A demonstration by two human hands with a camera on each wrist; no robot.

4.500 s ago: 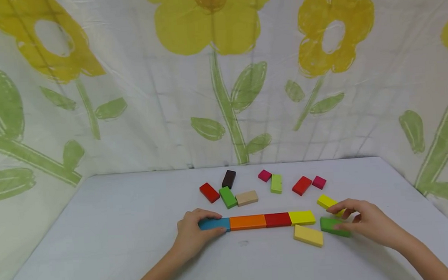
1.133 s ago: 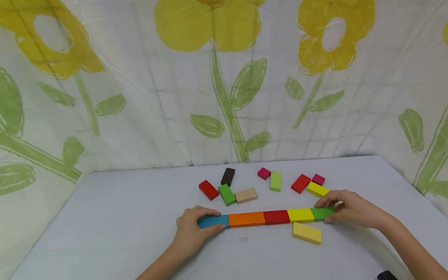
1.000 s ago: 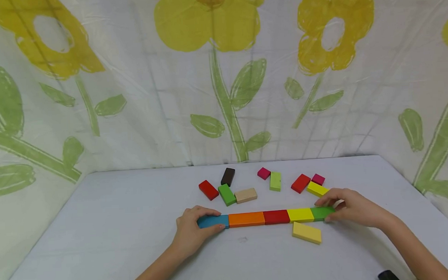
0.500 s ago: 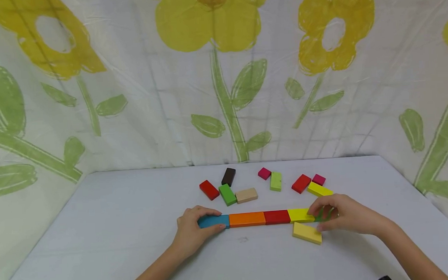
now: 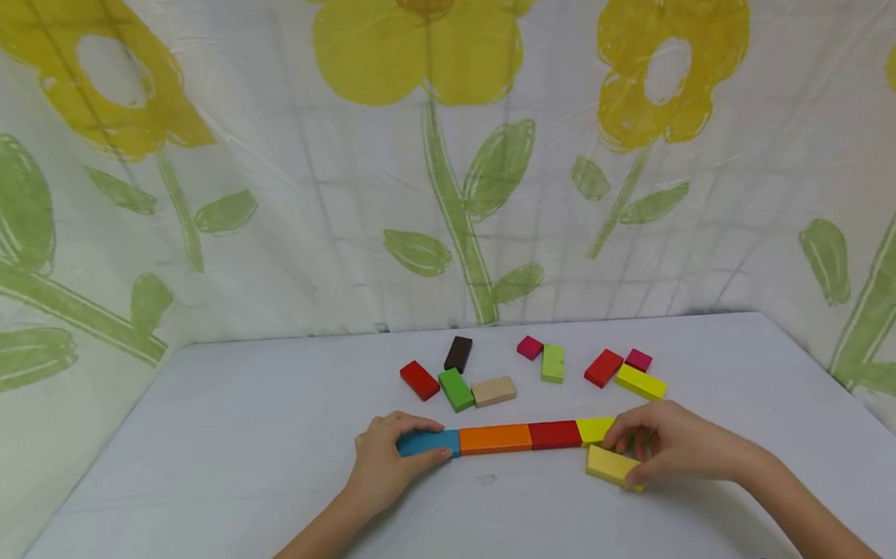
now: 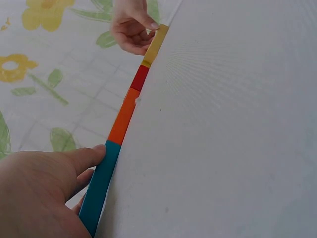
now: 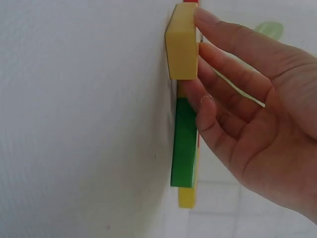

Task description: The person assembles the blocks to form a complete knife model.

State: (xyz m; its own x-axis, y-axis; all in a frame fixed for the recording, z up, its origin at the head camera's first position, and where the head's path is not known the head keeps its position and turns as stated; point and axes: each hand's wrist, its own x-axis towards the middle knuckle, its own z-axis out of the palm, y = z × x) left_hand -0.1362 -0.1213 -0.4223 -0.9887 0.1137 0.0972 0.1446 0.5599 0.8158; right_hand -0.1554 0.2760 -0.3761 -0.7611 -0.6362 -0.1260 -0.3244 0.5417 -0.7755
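My left hand grips the blue block at the left end of a row, its thumb on the near side. Rightward the row continues with an orange block, a dark red block and a yellow block. The green block at the right end is hidden behind my right hand in the head view. That right hand pinches a pale yellow block, which lies slanted just in front of the row, with thumb on the near side and fingertips at the far side.
Behind the row lie loose blocks: a red one, a dark brown one, a green one, a beige one, a light green one and another yellow one. A flowered cloth hangs behind the white table.
The green block has joined the row's right end. My right hand has let go of it and come forward and left to the pale yellow block. The loose yellow block has shifted back.
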